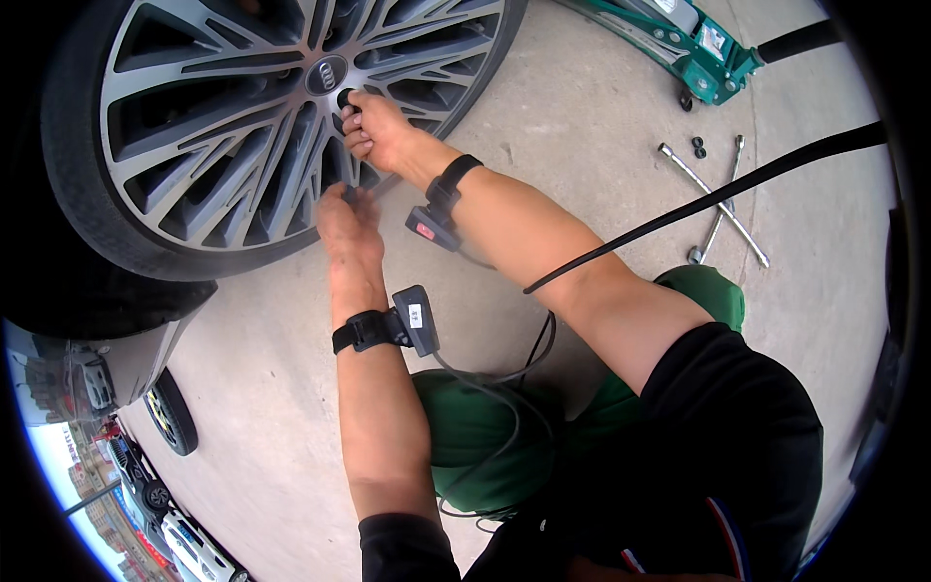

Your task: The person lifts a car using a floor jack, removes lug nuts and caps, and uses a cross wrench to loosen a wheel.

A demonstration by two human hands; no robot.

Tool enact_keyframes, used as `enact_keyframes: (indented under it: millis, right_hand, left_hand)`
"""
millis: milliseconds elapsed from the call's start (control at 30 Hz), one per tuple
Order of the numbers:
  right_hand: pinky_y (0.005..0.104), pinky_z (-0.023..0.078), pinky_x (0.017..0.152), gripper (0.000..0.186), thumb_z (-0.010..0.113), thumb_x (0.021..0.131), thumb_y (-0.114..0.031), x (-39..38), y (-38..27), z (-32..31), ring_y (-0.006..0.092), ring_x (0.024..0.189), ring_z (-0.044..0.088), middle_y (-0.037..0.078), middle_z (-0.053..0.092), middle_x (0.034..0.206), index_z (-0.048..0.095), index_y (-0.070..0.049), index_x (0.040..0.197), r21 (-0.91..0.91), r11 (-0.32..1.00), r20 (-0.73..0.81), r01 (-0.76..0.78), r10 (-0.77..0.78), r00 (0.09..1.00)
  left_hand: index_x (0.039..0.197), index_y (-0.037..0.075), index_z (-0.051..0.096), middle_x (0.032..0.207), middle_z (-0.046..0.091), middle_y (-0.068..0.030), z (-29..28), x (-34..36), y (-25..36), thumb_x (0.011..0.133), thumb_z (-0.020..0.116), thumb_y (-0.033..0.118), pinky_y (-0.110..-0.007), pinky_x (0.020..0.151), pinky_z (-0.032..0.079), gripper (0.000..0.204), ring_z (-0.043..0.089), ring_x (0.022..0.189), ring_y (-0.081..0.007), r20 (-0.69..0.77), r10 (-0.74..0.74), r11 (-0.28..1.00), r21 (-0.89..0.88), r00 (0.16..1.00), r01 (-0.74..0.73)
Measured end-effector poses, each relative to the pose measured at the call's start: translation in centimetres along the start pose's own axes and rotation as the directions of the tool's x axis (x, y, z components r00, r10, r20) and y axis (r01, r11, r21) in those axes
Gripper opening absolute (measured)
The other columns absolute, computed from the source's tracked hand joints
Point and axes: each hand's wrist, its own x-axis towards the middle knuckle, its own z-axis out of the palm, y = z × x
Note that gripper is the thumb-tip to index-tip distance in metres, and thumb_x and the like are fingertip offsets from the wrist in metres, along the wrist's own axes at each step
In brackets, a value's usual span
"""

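An alloy car wheel (145, 136) with grey-and-silver spokes and a black tyre fills the upper left. My right hand (378, 131) is at the wheel, just below and right of its centre cap (326, 74), with fingers closed on a small black round piece (346, 98) at a bolt position. My left hand (344, 218) is lower, beside the bottom spokes, blurred, with fingers curled around what looks like a small dark piece. Both wrists wear black straps with small devices.
A green floor jack (713, 63) stands upper right. A cross wrench (682, 167) lies on the concrete beside small black pieces (699, 147). Black cables run past my arms. A loose wheel (171, 414) lies lower left near the car body (145, 354); parked cars are behind.
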Motion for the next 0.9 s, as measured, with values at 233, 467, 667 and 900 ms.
enact_keyframes:
  millis: [233, 467, 667, 900]
  right_hand:
    - [0.0251, 0.023, 0.042, 0.028, 0.050, 0.095, -0.034, -6.8, 5.0, 0.3, 0.0075, 0.047, 0.027, -0.006, 0.035, 0.059, 0.049, -0.012, 0.077, -0.236, 0.972, -0.140, -0.017, -0.017, 0.990]
    - [0.0228, 0.013, 0.039, 0.039, 0.046, 0.096, -0.044, -9.7, -0.4, -1.9, 0.0017, 0.045, 0.021, -0.006, 0.034, 0.058, 0.049, -0.012, 0.075, -0.636, 0.740, -0.076, -0.220, 0.224, 0.972]
    - [0.0317, 0.040, 0.052, 0.055, 0.047, 0.097, -0.048, -8.9, -1.8, -1.2, 0.0182, 0.056, 0.050, 0.008, 0.057, 0.065, 0.067, -0.001, 0.076, -0.979, 0.184, 0.082, 0.086, -0.030, 0.996]
    - [0.0340, 0.048, 0.072, 0.050, 0.052, 0.097, -0.047, -8.5, -2.7, -1.2, 0.0210, 0.074, 0.062, 0.009, 0.070, 0.079, 0.073, -0.002, 0.089, -0.966, 0.062, 0.253, 0.252, 0.005, 0.967]
  left_hand:
    - [0.091, 0.000, 0.050, 0.080, 0.055, -0.0100, -2.0, 2.2, -1.0, 0.087, 0.044, 0.008, -0.032, 0.067, 0.047, 0.010, 0.056, 0.069, -0.0217, 0.023, 0.025, 0.987, -0.159, 0.999, -0.021]
    - [0.092, 0.005, 0.052, 0.075, 0.052, -0.0041, 3.1, 0.8, -1.6, 0.099, 0.045, 0.029, -0.032, 0.061, 0.040, 0.026, 0.045, 0.063, -0.0169, 0.206, 0.061, 0.973, -0.230, 0.977, -0.013]
    - [0.101, 0.003, 0.058, 0.086, 0.056, -0.0030, 2.8, 1.0, -1.8, 0.102, 0.048, 0.024, -0.031, 0.069, 0.043, 0.023, 0.052, 0.076, -0.0158, 0.284, 0.175, 0.976, -0.173, 0.943, -0.129]
    - [0.094, 0.008, 0.052, 0.084, 0.057, -0.0046, 2.4, 0.6, -0.5, 0.101, 0.048, 0.026, -0.030, 0.065, 0.040, 0.020, 0.052, 0.075, -0.0169, 0.198, 0.015, 0.947, -0.317, 0.980, 0.050]
